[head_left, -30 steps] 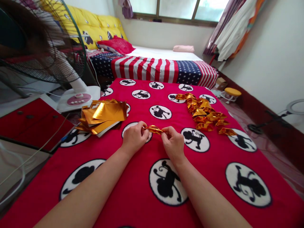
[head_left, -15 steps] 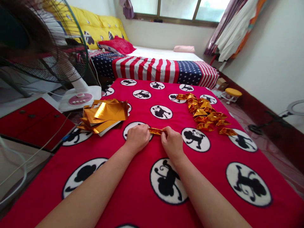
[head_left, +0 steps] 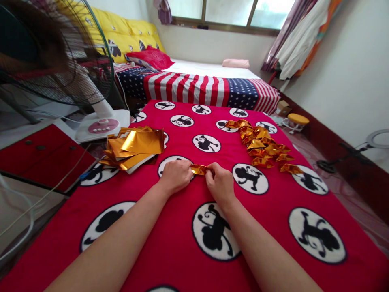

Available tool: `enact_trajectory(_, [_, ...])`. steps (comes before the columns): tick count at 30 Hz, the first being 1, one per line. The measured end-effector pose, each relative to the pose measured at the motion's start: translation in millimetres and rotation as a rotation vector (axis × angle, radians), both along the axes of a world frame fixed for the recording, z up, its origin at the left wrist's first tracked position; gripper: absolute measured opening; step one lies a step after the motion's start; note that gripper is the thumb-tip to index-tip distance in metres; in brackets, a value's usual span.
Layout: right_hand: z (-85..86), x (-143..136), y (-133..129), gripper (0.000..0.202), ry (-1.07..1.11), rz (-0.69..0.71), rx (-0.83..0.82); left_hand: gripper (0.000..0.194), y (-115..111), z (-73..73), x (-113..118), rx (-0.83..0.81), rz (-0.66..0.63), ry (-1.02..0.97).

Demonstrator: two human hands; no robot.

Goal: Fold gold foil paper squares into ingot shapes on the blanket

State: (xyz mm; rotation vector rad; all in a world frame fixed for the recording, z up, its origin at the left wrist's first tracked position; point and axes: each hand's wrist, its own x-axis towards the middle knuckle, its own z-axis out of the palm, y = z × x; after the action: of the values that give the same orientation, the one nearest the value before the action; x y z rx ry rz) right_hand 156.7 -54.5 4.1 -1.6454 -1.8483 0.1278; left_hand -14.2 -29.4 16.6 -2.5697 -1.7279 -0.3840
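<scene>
Between my two hands is a narrow strip of folded gold foil paper [head_left: 199, 169], low over the red cloth with monkey prints [head_left: 182, 251]. My left hand [head_left: 177, 175] is closed on its left end. Its right end is pinched in my right hand [head_left: 220, 180]. The fingertips of both hands are partly hidden behind the knuckles. To the left lies a loose stack of flat gold foil sheets [head_left: 136, 146]. Several folded gold foil pieces [head_left: 258, 142], shaped like small boats, lie grouped on the right.
A fan [head_left: 101, 125] with a round wire guard stands at the left beside a red-topped cabinet [head_left: 39, 150]. Behind the cloth is a bed [head_left: 194, 87] with a striped and starred cover. A yellow stool [head_left: 298, 118] and a ring-light stand [head_left: 349, 152] are on the right.
The foil strip has turned slightly and shows a brighter, somewhat wider face. Both hands stay almost in place, still holding its ends.
</scene>
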Motion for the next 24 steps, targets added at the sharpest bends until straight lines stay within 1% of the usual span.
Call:
enact_trajectory(3, [0.2,-0.2,-0.3,0.016,0.029,0.005,-0.002,0.028,-0.5,0.8,0.5,0.003,-0.008,0.006])
enact_trajectory(8, [0.8,-2.3,-1.5,0.014,0.065,0.036,-0.027,0.026,-3.0,2.3,1.9,-0.007,-0.095,0.01])
enact_trajectory(11, [1.0,-2.5,-1.8,0.014,0.112,0.033,-0.035,0.028,-4.5,2.7,2.3,-0.006,-0.071,-0.008])
enact_trajectory(15, [1.3,-1.6,-1.4,0.012,0.138,0.038,-0.039,0.04,-3.5,1.7,1.9,0.013,0.021,-0.044])
enact_trajectory(17, [1.4,-1.3,-1.3,0.011,0.145,0.039,-0.038,0.042,-2.1,0.5,1.2,0.019,0.041,-0.052])
enact_trajectory(21, [1.0,-0.3,-1.6,0.013,0.197,0.035,-0.034,0.039,-0.7,-0.6,0.0,0.003,-0.004,-0.039])
enact_trajectory(24, [0.3,1.0,-1.4,0.017,0.234,0.07,-0.02,0.038,-1.4,0.1,-0.2,0.002,-0.031,-0.027])
